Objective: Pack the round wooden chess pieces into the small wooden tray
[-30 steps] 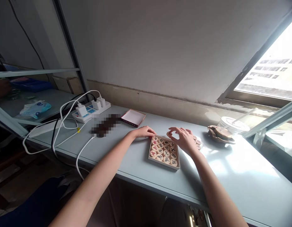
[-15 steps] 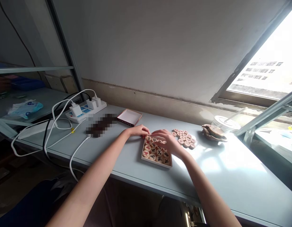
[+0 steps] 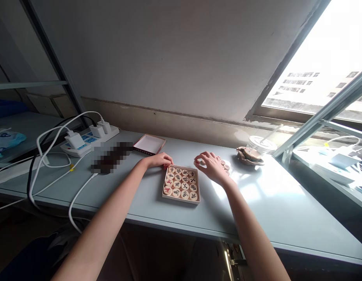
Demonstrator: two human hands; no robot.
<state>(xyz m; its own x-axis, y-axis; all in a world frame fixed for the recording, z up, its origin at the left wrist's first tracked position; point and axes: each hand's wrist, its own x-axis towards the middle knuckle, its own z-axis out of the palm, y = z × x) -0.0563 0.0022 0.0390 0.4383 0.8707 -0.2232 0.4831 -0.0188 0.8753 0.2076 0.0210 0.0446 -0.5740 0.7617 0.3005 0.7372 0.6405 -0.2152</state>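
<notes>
My left hand [image 3: 161, 160] is at the far left corner of a shallow open box [image 3: 181, 200], its bent fingers closed on the edge. Inside the box, round wooden Chinese chess pieces [image 3: 184, 186] lie in rows, mostly with black characters and two with red in the left column. Off to the right, my right hand [image 3: 211, 167] pinches a red-marked chess piece [image 3: 197, 161] at its fingertips, just above the table. It partly covers a group of loose chess pieces [image 3: 226, 166] on the table.
The upturned box lid [image 3: 150, 144] lies at the back. A power strip [image 3: 90, 140] with white plugs and cables stands at left, near a pixelated dark object [image 3: 112, 158]. At right are a brown leaf-shaped dish [image 3: 249, 157] and a clear lidded cup with a straw [image 3: 261, 144].
My right hand has moved from over the box to the loose pieces at right. In the box's left column, a black piece now shows where a red one was. The view has shifted right.
</notes>
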